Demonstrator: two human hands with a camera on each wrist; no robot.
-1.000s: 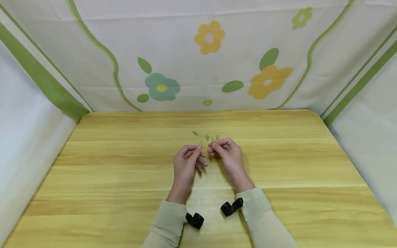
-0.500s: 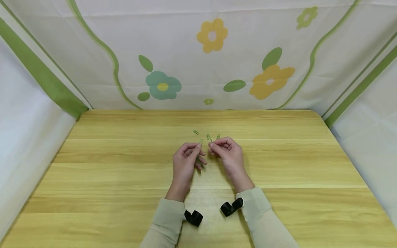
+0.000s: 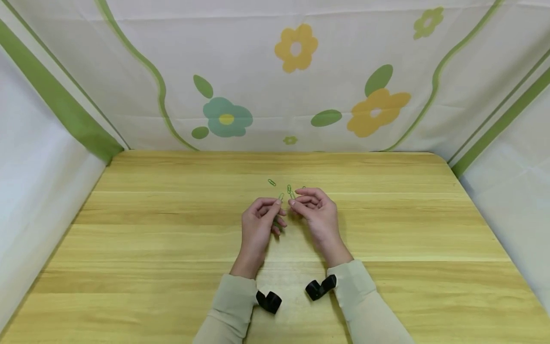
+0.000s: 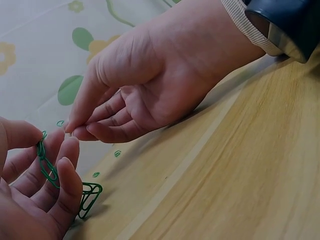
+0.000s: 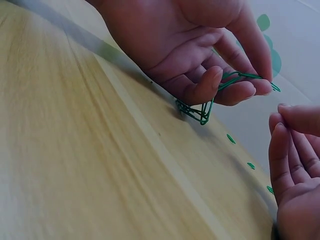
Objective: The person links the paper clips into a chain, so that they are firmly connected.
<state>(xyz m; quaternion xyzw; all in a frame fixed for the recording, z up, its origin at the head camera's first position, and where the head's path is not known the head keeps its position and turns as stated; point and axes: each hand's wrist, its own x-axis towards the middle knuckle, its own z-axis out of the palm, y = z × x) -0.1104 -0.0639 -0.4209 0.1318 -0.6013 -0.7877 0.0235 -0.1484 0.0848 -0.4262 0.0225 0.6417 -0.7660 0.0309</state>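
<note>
My left hand (image 3: 259, 220) pinches the end of a chain of linked green paper clips (image 5: 240, 75) between thumb and forefinger, with one clip's tip pointing up past the fingertips. The chain runs across the fingers, and its lower links (image 4: 90, 195) hang beneath them close over the table. Just to the right, my right hand (image 3: 318, 212) pinches a single green paper clip (image 3: 292, 195) between thumb and fingers, its forefinger stretched out above. A small gap separates the two hands' fingertips.
Beyond the hands, loose green paper clips lie on the wooden table (image 3: 150, 239): one to the left (image 3: 271, 182), one in the middle (image 3: 289, 188), and one partly hidden behind the right forefinger (image 3: 303, 187). A flowered white cloth (image 3: 258, 71) hangs at the back.
The right forefinger has straightened and lifted off the single clip, which has turned in the grip. The left hand keeps its pinch on the chain, and the head view has shifted slightly.
</note>
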